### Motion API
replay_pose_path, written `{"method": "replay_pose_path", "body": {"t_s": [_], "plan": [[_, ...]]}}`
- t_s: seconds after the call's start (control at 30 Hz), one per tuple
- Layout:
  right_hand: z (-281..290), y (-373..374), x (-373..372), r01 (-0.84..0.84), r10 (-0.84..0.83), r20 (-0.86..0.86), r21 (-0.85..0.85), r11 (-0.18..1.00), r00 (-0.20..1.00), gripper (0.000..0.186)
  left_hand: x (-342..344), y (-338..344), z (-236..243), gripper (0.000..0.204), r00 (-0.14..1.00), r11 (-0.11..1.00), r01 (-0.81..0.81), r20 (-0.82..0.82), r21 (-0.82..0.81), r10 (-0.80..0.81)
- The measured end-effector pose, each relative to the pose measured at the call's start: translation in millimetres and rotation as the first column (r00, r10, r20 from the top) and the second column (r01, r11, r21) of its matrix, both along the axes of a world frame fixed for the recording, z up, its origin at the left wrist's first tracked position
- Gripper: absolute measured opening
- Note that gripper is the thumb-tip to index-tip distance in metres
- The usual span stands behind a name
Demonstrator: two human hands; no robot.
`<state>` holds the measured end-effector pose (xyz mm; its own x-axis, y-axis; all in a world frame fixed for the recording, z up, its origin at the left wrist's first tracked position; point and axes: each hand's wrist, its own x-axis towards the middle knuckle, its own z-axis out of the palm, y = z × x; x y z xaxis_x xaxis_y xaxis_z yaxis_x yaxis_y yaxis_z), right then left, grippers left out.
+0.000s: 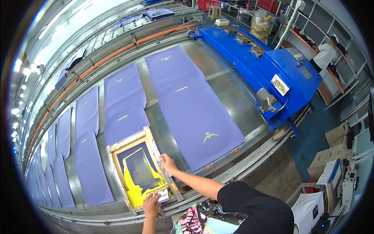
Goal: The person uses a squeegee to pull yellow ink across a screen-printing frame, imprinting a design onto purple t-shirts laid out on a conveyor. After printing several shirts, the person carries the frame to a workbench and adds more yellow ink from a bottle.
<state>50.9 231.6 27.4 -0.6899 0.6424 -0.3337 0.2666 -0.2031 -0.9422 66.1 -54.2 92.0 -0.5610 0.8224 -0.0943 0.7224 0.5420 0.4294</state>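
Observation:
A wooden-framed printing screen [151,145] lies over the near end of a purple fabric panel on the long table. Bright yellow ink [135,194] is pooled at its near end and smeared up both sides of the mesh. My left hand [151,204] is at the near end of the screen, its fingers closed on a squeegee [163,195] that lies across the ink; part of the grip is hidden. My right hand [168,163] grips the right rail of the screen. A fabric panel with yellow prints [198,117] lies flat to the right.
More purple panels [91,167] lie in a row to the left along the metal table [187,158]. A large blue machine [241,58] spans the table at the right. An orange rail [148,38] runs behind. A person [325,54] stands by shelves at the far right; boxes [327,156] stand nearer.

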Motion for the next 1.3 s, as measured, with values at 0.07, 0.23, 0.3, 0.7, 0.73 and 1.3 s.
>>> {"method": "replay_pose_path", "body": {"t_s": [0.07, 0.23, 0.3, 0.7, 0.73, 1.3], "plan": [[-9.5, 4.3, -6.4, 0.003, -0.003, 0.005, 0.044, 0.999, 1.000, 0.015, -5.8, -3.9, 6.0, 0.055, 0.999, 1.000, 0.030, 0.025, -0.006, -0.030], [-60.4, 23.7, -14.2, 0.013, -0.037, 0.119, 0.195, 0.981, 0.992, 0.015, -20.2, -8.2, 21.1, 0.049, 0.973, 0.986, -0.164, 0.171, 0.019, 0.158], [-49.7, 31.2, -17.0, 0.008, -0.048, 0.151, 0.255, 0.967, 0.987, 0.018, -24.9, -11.4, 21.5, 0.050, 0.957, 0.974, -0.227, 0.179, -0.028, 0.228], [-27.3, 90.3, 27.3, 0.117, -0.223, 0.190, 0.450, 0.885, 0.956, 0.045, -63.0, 31.5, -54.2, 0.028, 0.909, 0.892, -0.388, 0.256, 0.233, 0.328], [-32.3, 98.8, 32.3, 0.135, -0.254, 0.185, 0.492, 0.860, 0.949, 0.037, -72.3, 43.1, -51.8, 0.024, 0.902, 0.890, -0.396, 0.279, 0.228, 0.330], [13.2, 81.7, 49.4, 0.087, -0.207, 0.171, 0.530, 0.843, 0.963, 0.020, -124.2, 70.1, -16.5, 0.029, 0.715, 0.983, -0.074, 0.678, -0.168, 0.170]]}}
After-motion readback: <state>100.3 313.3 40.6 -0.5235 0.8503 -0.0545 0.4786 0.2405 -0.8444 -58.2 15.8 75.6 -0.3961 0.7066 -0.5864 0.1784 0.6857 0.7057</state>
